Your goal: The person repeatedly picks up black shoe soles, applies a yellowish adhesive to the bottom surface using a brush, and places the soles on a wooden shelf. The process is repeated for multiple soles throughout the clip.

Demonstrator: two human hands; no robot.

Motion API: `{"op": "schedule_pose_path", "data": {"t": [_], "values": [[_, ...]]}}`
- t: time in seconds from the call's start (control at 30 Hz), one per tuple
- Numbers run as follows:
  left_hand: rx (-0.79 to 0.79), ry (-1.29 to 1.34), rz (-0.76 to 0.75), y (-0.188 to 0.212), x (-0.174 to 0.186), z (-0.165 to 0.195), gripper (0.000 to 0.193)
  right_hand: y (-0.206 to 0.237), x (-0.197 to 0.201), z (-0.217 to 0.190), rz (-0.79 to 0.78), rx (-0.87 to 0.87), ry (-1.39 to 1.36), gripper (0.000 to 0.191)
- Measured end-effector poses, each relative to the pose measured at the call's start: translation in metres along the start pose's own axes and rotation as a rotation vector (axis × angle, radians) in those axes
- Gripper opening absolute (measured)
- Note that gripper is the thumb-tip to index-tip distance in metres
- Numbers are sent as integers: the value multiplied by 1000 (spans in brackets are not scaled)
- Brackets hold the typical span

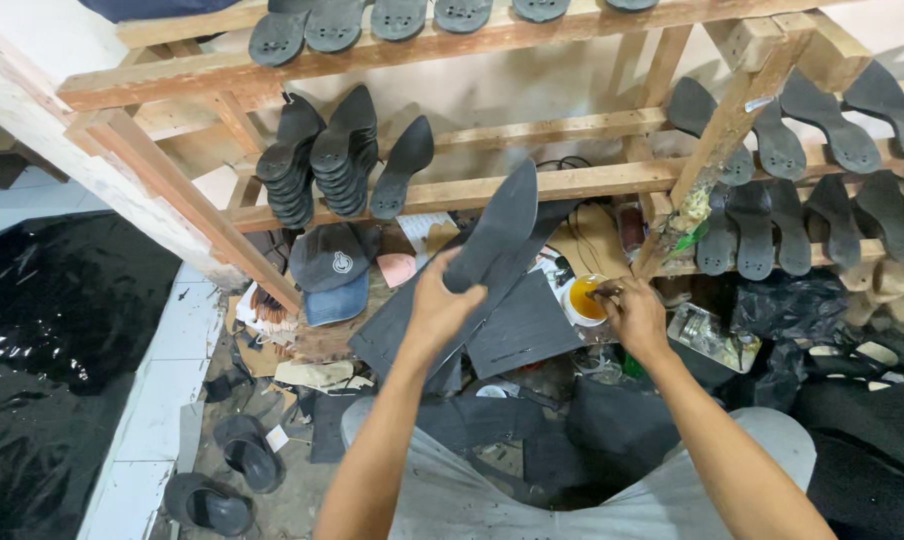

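Bare forearms without sleeves; light grey trousers, smudged, cover both knees

Lower end of the black shoe sole (pixel 492 235) — covered by the left hand (pixel 437 310) fingers; the sheet stack beneath those fingers partly concealed; whatever the right hand (pixel 632 315) fingertips pinch beside the yellow glue cup (pixel 584 298) — too small to identify; top-shelf soles (pixel 332 25) cut off by the upper edge.

Small white round tub (pixel 584 300) of amber glue, open, at 2 o'clock from frame centre. White printed paper sheet (pixel 424 228) at 12 o'clock, under the rack rail. Clear rectangular packet (pixel 710 336) at 3 o'clock. Cap (pixel 332 262) carries a round white badge, 10 o'clock.
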State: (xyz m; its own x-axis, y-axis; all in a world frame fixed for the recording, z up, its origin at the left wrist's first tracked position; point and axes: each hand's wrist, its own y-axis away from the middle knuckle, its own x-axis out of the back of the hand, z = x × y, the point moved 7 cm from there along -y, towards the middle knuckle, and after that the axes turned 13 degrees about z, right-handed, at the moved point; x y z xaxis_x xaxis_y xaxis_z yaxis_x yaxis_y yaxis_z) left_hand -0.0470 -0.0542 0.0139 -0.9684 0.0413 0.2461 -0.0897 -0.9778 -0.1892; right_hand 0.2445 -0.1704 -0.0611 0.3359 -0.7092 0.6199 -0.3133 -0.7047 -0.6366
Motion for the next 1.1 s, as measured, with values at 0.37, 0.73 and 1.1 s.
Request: {"op": "schedule_pose_path", "data": {"t": [0.37, 0.73, 1.1], "values": [[62, -549, 15, 100, -3, -59, 68, -3, 33, -2, -57, -71, 59, 14], [-363, -537, 9, 78, -32, 8, 65, -49, 93, -77, 79, -122, -580, 21], [-440, -561, -65, 74, -42, 40, 60, -56, 67, -143, -96, 330, -402, 29]]}}
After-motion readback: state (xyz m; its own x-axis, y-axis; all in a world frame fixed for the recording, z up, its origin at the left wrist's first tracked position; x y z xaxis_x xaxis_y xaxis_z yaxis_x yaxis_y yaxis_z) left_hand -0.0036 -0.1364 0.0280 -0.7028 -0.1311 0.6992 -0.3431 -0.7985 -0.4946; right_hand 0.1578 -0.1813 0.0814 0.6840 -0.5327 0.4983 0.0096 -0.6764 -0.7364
